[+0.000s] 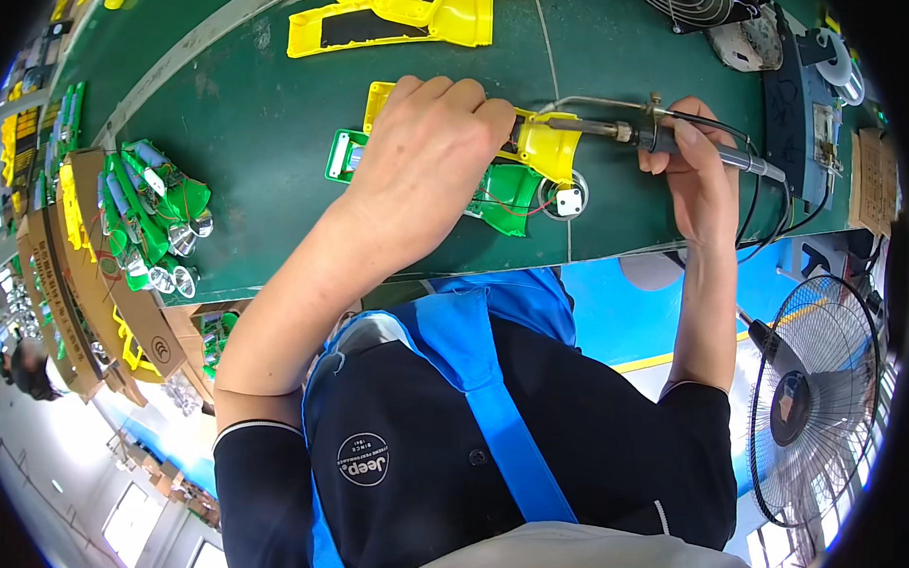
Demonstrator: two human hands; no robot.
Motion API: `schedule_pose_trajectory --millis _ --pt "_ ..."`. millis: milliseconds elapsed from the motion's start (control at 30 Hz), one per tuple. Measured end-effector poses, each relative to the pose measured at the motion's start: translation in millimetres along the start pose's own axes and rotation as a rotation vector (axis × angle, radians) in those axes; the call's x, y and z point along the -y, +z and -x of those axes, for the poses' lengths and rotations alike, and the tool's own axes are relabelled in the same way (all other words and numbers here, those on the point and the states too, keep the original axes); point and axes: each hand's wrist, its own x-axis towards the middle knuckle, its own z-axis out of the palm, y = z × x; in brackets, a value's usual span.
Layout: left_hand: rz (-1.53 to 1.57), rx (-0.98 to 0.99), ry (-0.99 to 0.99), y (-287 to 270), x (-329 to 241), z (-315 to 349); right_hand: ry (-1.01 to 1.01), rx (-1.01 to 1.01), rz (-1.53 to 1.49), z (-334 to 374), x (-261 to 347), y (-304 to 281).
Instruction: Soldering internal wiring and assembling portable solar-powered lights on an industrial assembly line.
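Note:
My left hand [424, 148] is closed over a yellow plastic flashlight shell [551, 153], its fingertips hidden behind the knuckles. Just beneath that shell lies a green flashlight shell [513, 191] with thin red wires, partly covered by the same hand. A round lamp head [568, 201] with a white square piece rests at the green shell's right end. Between the fingers of my right hand [704, 168] is a soldering iron [670, 141] with a thin curved metal tube clamped along it. Its tip points left, over the yellow shell; whether it touches anything inside I cannot tell.
Several yellow shells [393, 27] lie at the far side of the green table [260, 117]. Green half-assembled flashlights [157, 209] are heaped at the left, near a cardboard box [110, 272]. A dark soldering unit [796, 116] with cables stands right; a fan [811, 397] stands below it.

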Motion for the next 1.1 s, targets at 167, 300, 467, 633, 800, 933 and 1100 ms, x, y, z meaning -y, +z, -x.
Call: schedule_pose_trajectory --millis 167,300,467,633,800,933,1100 --pt "0.021 0.123 0.004 -9.4 2.9 -6.5 0.05 0.062 0.26 -3.5 4.4 3.2" --pt "0.032 0.154 0.003 -9.7 3.8 -8.2 0.055 0.061 0.275 -3.7 6.7 7.6" --pt "0.044 0.149 0.013 -9.4 6.2 -7.7 0.074 0.048 0.34 -2.5 8.5 10.3" --pt "0.028 0.16 0.027 -10.0 6.8 -8.5 0.084 0.032 0.369 -1.1 8.2 10.2" --pt "0.014 0.146 0.056 -10.1 5.4 -9.6 0.102 0.028 0.388 -0.8 8.5 10.1" --pt "-0.009 0.161 0.062 -10.1 5.1 -10.5 0.056 0.044 0.326 2.2 4.5 3.3" --pt "0.009 0.098 0.084 -7.6 5.9 -9.7 -0.046 0.0 0.056 5.8 -4.1 -1.5"
